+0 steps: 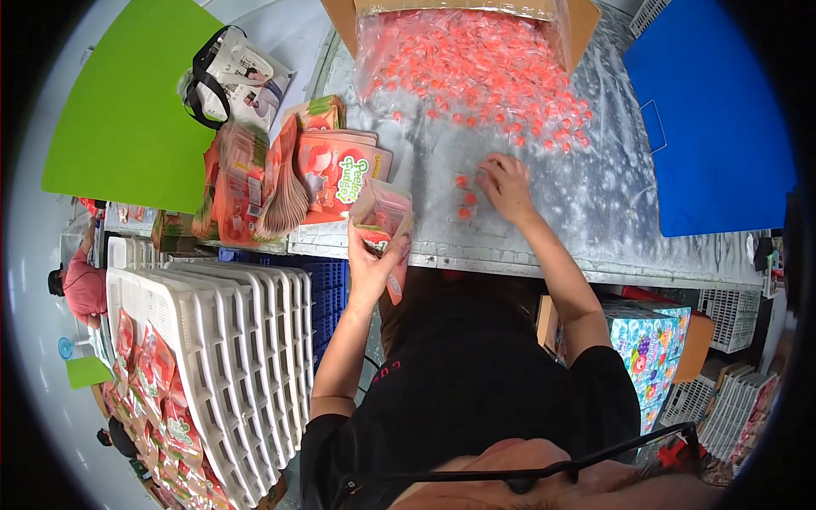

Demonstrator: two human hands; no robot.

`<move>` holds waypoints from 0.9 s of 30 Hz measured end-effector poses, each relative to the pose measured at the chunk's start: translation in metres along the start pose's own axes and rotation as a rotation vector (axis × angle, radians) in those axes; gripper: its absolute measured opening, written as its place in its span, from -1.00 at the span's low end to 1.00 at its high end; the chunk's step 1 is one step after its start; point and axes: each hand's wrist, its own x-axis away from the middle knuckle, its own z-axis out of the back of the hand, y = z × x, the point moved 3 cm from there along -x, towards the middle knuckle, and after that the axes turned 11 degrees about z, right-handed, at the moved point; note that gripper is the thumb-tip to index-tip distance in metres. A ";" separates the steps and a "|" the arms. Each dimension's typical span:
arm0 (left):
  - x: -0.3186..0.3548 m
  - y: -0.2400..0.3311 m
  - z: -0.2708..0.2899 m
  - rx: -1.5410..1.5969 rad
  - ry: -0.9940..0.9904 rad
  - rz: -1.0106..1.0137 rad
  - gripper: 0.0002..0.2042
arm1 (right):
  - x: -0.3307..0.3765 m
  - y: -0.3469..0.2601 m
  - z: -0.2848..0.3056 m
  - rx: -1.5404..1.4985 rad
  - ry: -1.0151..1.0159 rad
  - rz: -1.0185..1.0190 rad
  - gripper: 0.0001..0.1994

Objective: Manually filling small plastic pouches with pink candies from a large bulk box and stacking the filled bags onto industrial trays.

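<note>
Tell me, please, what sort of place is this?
Probably a sweets-packing workshop: small red wrapped pieces spill from a cardboard box, printed pouches lie in stacks, and white crates are piled up.

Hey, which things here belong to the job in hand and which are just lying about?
Job:
pouch in the left hand
loose red pieces near the right hand
red heap spilling from the cardboard box
probably the stacked pouches

Apparently just lying about:
white bag with black handles
blue panel
</note>
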 end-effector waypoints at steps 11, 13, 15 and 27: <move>0.001 0.004 -0.015 -0.275 0.063 -0.425 -0.23 | 0.009 -0.027 -0.029 0.029 -0.045 0.254 -0.74; -0.007 0.002 -0.018 -0.372 0.042 -0.427 -0.22 | 0.003 -0.024 -0.026 -0.135 0.061 0.093 -0.80; -0.021 -0.031 -0.027 0.015 0.013 -0.142 -0.19 | -0.007 -0.031 -0.012 -0.299 0.157 -0.069 -0.87; -0.017 0.018 -0.059 -0.421 0.205 -0.504 0.03 | -0.077 -0.169 0.097 -1.446 0.499 -0.067 -0.79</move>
